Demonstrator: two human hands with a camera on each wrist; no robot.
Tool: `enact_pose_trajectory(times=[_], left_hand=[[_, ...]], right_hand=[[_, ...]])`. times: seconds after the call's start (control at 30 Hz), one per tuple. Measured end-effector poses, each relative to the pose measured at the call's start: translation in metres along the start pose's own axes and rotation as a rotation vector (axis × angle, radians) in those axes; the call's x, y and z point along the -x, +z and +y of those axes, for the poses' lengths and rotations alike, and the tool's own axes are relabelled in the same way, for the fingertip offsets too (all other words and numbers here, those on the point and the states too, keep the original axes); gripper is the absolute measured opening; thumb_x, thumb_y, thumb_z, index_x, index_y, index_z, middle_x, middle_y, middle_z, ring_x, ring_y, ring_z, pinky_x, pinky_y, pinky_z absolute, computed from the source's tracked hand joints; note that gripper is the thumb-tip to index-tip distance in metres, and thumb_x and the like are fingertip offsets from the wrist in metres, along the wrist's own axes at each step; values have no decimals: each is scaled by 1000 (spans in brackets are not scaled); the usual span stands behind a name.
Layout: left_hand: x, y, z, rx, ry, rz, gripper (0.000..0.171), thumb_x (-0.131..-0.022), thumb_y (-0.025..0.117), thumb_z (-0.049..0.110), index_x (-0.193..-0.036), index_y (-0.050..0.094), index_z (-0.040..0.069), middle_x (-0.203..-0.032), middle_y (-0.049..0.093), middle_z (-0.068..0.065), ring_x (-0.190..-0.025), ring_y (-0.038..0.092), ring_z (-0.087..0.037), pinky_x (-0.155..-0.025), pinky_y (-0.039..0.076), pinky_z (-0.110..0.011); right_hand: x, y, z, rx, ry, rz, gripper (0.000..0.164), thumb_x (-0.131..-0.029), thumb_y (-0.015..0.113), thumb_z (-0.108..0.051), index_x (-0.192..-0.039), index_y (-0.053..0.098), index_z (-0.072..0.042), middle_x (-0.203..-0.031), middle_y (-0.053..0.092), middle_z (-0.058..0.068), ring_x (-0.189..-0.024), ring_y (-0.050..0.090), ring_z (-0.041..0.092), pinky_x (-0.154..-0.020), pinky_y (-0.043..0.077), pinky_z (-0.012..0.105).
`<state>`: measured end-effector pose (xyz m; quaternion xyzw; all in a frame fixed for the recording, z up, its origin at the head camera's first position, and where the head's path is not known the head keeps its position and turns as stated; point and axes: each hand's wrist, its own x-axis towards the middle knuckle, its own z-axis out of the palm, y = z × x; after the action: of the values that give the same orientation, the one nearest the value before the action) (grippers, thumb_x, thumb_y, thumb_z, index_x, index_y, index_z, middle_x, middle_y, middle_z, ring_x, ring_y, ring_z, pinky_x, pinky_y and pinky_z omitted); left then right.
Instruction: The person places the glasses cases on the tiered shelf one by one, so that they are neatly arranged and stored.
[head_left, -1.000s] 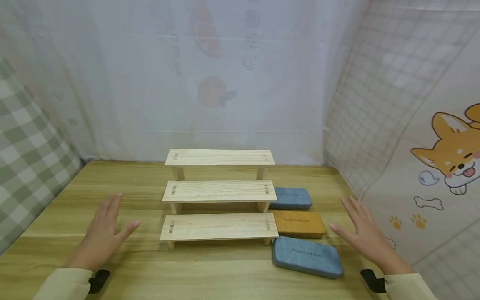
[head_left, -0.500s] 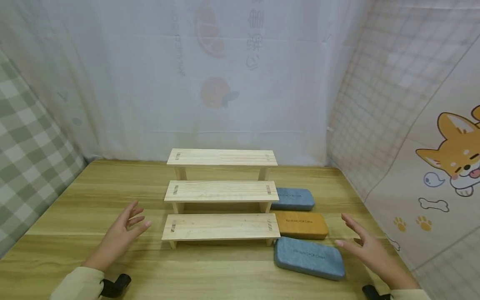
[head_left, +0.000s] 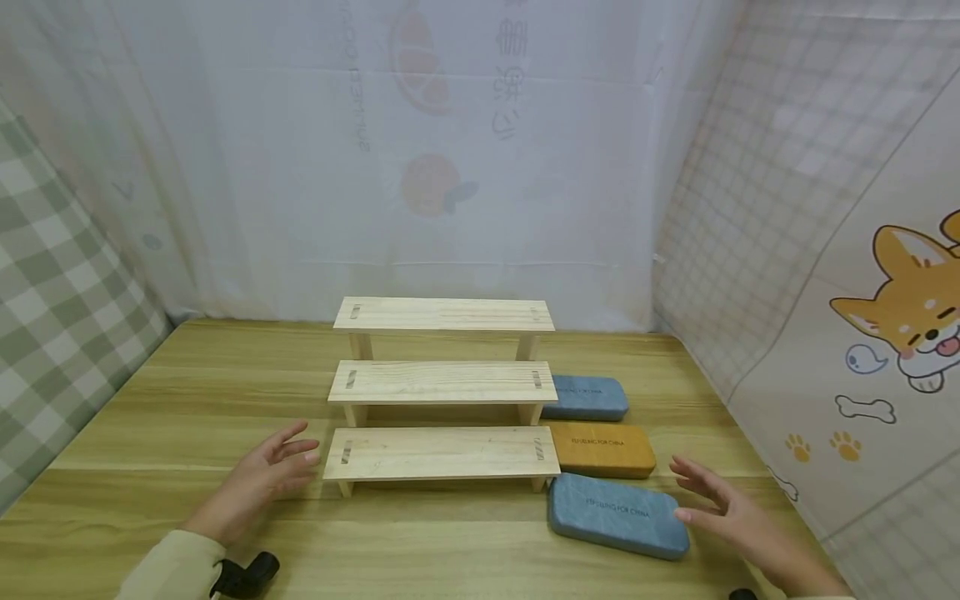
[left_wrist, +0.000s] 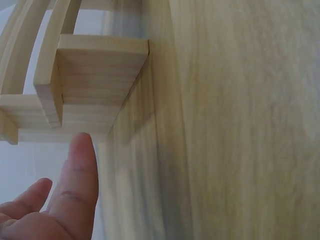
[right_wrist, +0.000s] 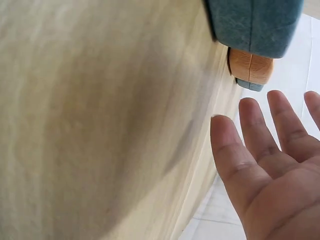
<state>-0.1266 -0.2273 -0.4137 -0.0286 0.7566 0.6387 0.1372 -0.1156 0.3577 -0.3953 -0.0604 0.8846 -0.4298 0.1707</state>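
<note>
A three-step wooden shelf (head_left: pixel 442 454) stands mid-table in the head view. My left hand (head_left: pixel 255 487) hovers just left of its lowest step, fingers loosely bent and holding nothing. The left wrist view shows that hand (left_wrist: pixel 70 205) with a gap before the shelf's end (left_wrist: pixel 95 75). Against the shelf's right side lie a front blue glasses case (head_left: pixel 618 517), an orange glasses case (head_left: pixel 600 450) and a rear blue glasses case (head_left: pixel 588 398), partly hidden by the middle step. My right hand (head_left: pixel 738 521) is beside the front case's right end, empty, its fingers apart from it in the right wrist view.
The wood-grain table (head_left: pixel 420 550) carries the shelf and cases. A white curtain (head_left: pixel 300 167) hangs behind its back edge. Green checked cloth (head_left: pixel 60 283) slopes along the left, and a printed cloth (head_left: pixel 810 375) with a cartoon dog borders the right.
My left hand has moved right and a little down, closer to the shelf. The right hand has come lower, beside the front blue glasses case. Both hands' spread fingers have relaxed. Shelf and cases stay put.
</note>
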Motion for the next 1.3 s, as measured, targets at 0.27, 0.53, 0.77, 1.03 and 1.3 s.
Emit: enact_pose_trajectory(times=[0.27, 0.53, 0.77, 1.03, 1.3], left_hand=[[-5, 9, -7, 117, -7, -34, 74, -98, 56, 17, -151, 10, -7, -141, 31, -33, -101, 57, -16, -85, 53, -33], [-11, 12, -12, 107, -20, -56, 73, -98, 56, 21, -149, 13, -9, -138, 34, -33, -106, 55, -20, -86, 51, -34], [-17, 15, -14, 144, -34, -69, 71, -99, 56, 18, -149, 14, -9, -132, 42, -26, -100, 57, -16, -83, 52, -33], [-21, 20, -13, 130, -23, -85, 76, -97, 58, 15, -147, 10, -14, -133, 44, -28, -102, 56, -15, -84, 51, -33], [-22, 21, -12, 132, -30, -94, 75, -97, 58, 15, -147, 10, -14, -134, 42, -28, -100, 56, -14, -82, 51, -32]], right_hand=[[-3, 5, 13, 15, -48, -22, 75, -93, 64, -18, -149, 21, 9, -144, 33, 35, -113, 46, -7, -85, 49, 25], [-4, 8, 16, 24, -78, -57, 74, -91, 68, -18, -146, 27, 11, -139, 39, 36, -102, 39, -19, -81, 49, 19], [-6, 9, 15, -37, -128, -122, 74, -89, 69, -13, -144, 27, 14, -140, 31, 42, -104, 40, -19, -78, 49, 21], [-8, 9, 18, -21, -81, -171, 81, -86, 72, -16, -147, 26, 10, -144, 23, 43, -115, 43, -1, -79, 45, 18], [-10, 11, 17, 22, -33, -159, 83, -84, 75, -21, -147, 29, 5, -142, 32, 37, -115, 49, 22, -78, 44, 20]])
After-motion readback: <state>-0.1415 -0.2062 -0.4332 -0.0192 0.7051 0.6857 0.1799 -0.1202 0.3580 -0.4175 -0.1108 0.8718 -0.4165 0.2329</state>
